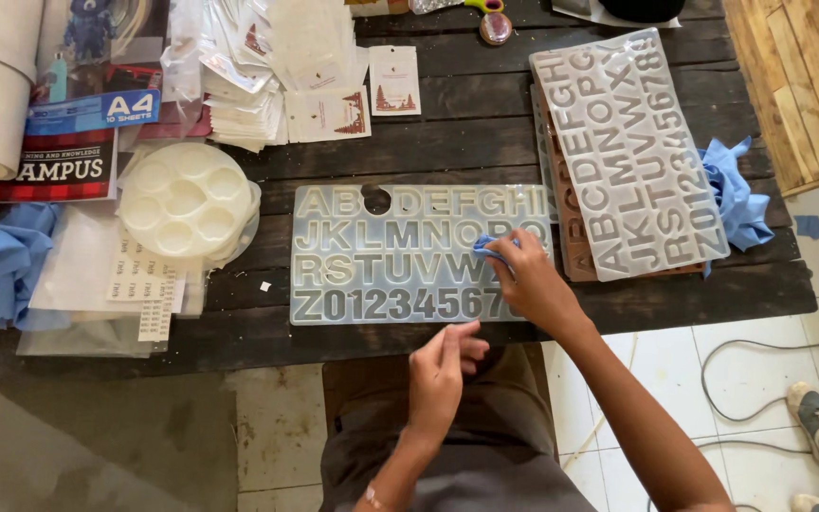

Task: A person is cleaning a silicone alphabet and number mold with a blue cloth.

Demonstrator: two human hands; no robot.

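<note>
While your right hand (535,283) pinches a small blue cloth (488,246) against the clear rectangular silicone letter mould (353,270), your left hand (440,372) hovers loosely curled, holding nothing.

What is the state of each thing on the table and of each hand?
Clear letter mould: flat on table, being wiped.
Small blue cloth: pinched in right hand, pressed on mould.
Left hand: empty, loosely curled, off the table.
Stacked letter moulds: lying angled, untouched.
Round white palette mould: flat, empty.
Blue rag: crumpled beside the stack.
</note>
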